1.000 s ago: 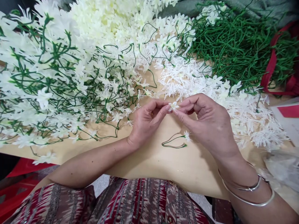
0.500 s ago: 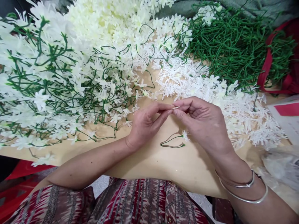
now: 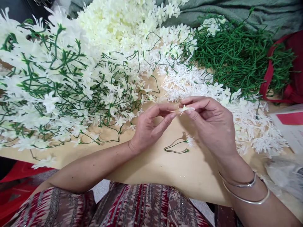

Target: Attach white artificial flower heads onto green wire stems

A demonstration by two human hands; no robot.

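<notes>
My right hand [image 3: 213, 124] pinches a small white artificial flower [image 3: 185, 109] between thumb and forefinger above the tan table [image 3: 151, 164]. My left hand [image 3: 150, 126] faces it, thumb and forefinger pinched close together just left of the flower; what they hold, if anything, is too small to see. Below the hands a green wire stem [image 3: 176, 147] with one small white flower at its tip lies on the table. Two silver bangles sit on my right wrist.
A heap of finished white flowers on green stems [image 3: 59, 88] fills the left. Loose cream blossoms [image 3: 118, 22] pile at the back, white spiky flower centres [image 3: 236, 119] on the right, bare green stems [image 3: 236, 53] at the back right beside a red bag [image 3: 284, 78].
The hands have drawn slightly apart, and the flower has gone to the right with my right hand. The view has shifted a little.
</notes>
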